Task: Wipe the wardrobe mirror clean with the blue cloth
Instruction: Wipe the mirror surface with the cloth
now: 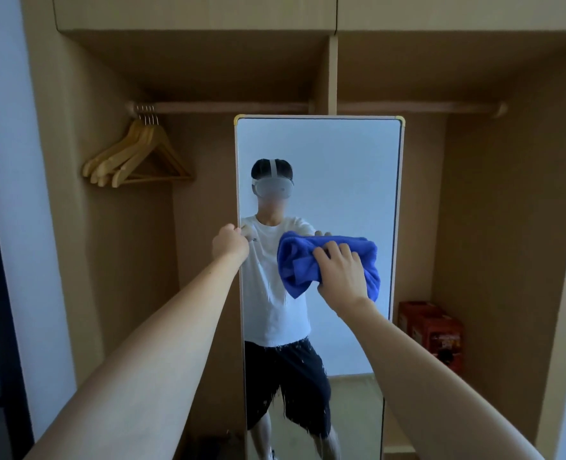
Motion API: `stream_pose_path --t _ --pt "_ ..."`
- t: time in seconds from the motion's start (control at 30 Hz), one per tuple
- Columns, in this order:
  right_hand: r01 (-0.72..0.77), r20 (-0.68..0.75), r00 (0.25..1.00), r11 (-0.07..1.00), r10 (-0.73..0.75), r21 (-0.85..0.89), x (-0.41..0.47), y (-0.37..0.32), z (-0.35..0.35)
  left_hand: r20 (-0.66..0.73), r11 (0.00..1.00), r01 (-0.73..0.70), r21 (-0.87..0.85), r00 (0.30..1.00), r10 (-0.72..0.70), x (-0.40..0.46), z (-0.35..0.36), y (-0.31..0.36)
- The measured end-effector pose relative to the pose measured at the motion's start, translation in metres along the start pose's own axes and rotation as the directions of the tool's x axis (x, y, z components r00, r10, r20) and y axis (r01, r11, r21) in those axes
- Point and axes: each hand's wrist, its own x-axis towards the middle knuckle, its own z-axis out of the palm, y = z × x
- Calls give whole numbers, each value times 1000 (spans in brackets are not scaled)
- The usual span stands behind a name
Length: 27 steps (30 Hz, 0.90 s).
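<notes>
Cloth (328, 263), soft and bunched, sits pressed on the mirror (341, 161) under the right hand (341, 272), fingers clutching its middle; left hand (230, 242) grips the mirror's left edge.

Landmark: a wooden hanging rail (228, 107) runs across the inside of an open, light brown wardrobe (507, 194).
Hangers: a bunch of pale wooden hangers (135, 154) hooks over the left end of the rail, fanned out, touching one another.
Divider: a narrow upright panel (332, 71) crosses the rail near its middle and splits the wardrobe into two bays.
Top cupboards: closed cabinet doors (195, 9) sit above the rail.
Boxes: red cardboard boxes (437, 333) stand well below the rail, low in the right bay.
Wall: a pale wall (6, 161) lies left of the rail, beyond the wardrobe side.
</notes>
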Motion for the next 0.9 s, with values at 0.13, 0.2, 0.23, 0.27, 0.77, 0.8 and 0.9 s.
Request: stream_pose_path --t 0.13,0.2,0.23,0.27,0.77,0.8,0.9 --pt "-60 -220 972 995 77 86 26 17 -20 13 1000 4 0 1000 -4 -1 2 -1" --pt "-85 -328 936 987 125 133 41 24 -36 14 1000 -5 -13 1000 5 0 3 -3" --pt "-88 -380 915 987 134 135 48 28 -43 12 1000 -8 -19 1000 8 0 4 -4" --pt "-92 -415 900 988 134 121 54 31 -49 8 1000 -11 -20 1000 11 1 4 -4" --pt "-153 -132 979 988 156 31 -9 26 19 7 994 14 -110 1000 -13 9 9 -10" --pt "-169 -115 978 985 173 44 -7 25 15 12 992 27 -119 1000 -26 9 9 -10" --pt "-228 -148 958 967 244 115 6 23 1 23 992 33 -118 999 -30 8 10 -10"
